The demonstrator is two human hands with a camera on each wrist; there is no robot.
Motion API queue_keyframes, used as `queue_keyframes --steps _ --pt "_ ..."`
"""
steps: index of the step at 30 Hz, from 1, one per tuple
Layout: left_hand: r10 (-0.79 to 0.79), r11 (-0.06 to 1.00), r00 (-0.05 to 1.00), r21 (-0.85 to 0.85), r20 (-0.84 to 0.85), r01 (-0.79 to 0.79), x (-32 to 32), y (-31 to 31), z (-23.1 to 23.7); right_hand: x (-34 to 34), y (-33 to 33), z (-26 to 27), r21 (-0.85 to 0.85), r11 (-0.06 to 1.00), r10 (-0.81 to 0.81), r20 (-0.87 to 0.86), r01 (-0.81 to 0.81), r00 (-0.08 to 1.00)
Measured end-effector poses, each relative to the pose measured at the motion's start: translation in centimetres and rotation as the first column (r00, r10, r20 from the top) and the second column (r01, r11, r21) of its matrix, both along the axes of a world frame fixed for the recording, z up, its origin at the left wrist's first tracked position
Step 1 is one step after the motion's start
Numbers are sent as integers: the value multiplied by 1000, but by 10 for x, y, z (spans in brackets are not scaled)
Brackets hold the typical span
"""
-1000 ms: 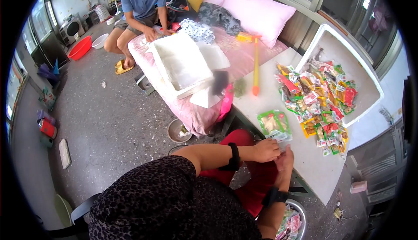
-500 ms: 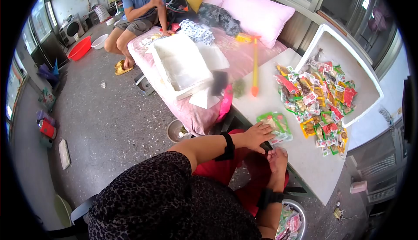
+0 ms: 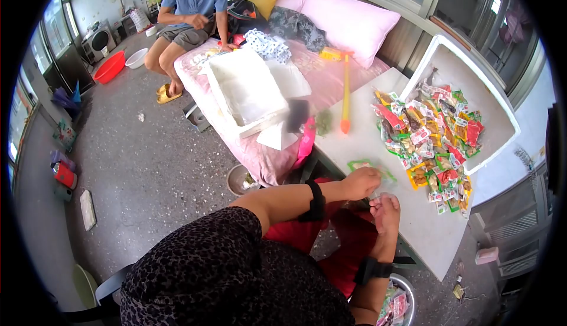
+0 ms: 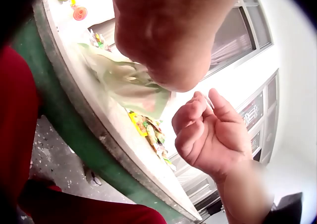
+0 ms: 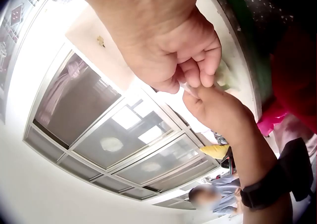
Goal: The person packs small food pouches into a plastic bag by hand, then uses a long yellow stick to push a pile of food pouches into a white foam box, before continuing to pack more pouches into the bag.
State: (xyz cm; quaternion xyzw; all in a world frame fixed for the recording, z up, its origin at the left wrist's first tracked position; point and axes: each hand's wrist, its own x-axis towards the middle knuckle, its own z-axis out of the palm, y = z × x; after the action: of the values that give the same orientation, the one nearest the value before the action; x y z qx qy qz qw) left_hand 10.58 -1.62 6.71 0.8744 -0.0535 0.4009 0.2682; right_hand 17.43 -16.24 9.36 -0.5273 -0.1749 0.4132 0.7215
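My left hand (image 3: 361, 183) is at the near edge of the white table (image 3: 434, 231), its fingers curled. A green-edged clear pouch (image 4: 131, 88) hangs by its fingertips in the left wrist view; the head view shows mostly its green border beyond the hand. Close below is my right hand (image 3: 385, 212), palm up with bent fingers. Its thumb and fingers pinch a thin whitish strip (image 4: 210, 102), and in the right wrist view both hands' fingertips meet around it. Whether the strip belongs to the pouch I cannot tell.
Many small snack packets (image 3: 434, 131) spill from a tipped white foam box (image 3: 499, 113) at the table's right. A yellow-orange stick (image 3: 346, 98) lies farther back. Below stands a metal bowl (image 3: 413, 302) of packets. Another foam box (image 3: 220, 92) rests on the pink bed, where a person (image 3: 192, 15) sits.
My left hand spread flat over the pouch, then drew its fingers in and shifted slightly right. My right hand stayed close beside it. The seated person's raised hand has come down.
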Motion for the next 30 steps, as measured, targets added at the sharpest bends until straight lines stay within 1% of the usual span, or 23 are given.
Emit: queue_keyframes --steps 4,7,8,11,12,14,17,18,21,24,27,30 --pt "-8 989 1000 -147 -25 4 1 4 30 6 -9 14 77 997 -29 25 27 999" --pt "0 968 990 -248 -139 -35 8 13 44 13 -18 21 98 994 -61 62 55 996" --pt "24 957 996 -287 -88 -49 11 14 46 16 -21 24 103 993 -72 81 63 994" --pt "-100 864 975 -503 -199 -14 -2 10 85 17 -30 38 113 988 -121 116 108 986" --pt "-151 837 965 -547 -215 9 -1 12 88 18 -33 42 117 985 -140 136 125 981" --pt "-181 825 963 -565 -201 37 0 14 92 22 -39 46 141 979 -168 162 146 972" --pt "-220 811 954 -581 -202 64 -4 10 103 30 -45 50 199 957 -253 219 211 942" --pt "-232 807 950 -586 -207 70 -6 10 106 35 -46 49 188 948 -297 228 257 927" --pt "-249 803 954 -587 -170 105 -8 8 107 45 -49 45 169 899 -438 337 404 833" --pt "-244 831 947 -548 -208 94 -8 8 103 34 -40 52 155 834 -544 382 529 747" --pt "-261 824 946 -555 -191 114 -9 5 102 36 -36 50 86 895 -431 429 439 794" --pt "-293 807 938 -575 -184 139 -6 5 99 40 -30 48 113 924 -379 394 365 837"
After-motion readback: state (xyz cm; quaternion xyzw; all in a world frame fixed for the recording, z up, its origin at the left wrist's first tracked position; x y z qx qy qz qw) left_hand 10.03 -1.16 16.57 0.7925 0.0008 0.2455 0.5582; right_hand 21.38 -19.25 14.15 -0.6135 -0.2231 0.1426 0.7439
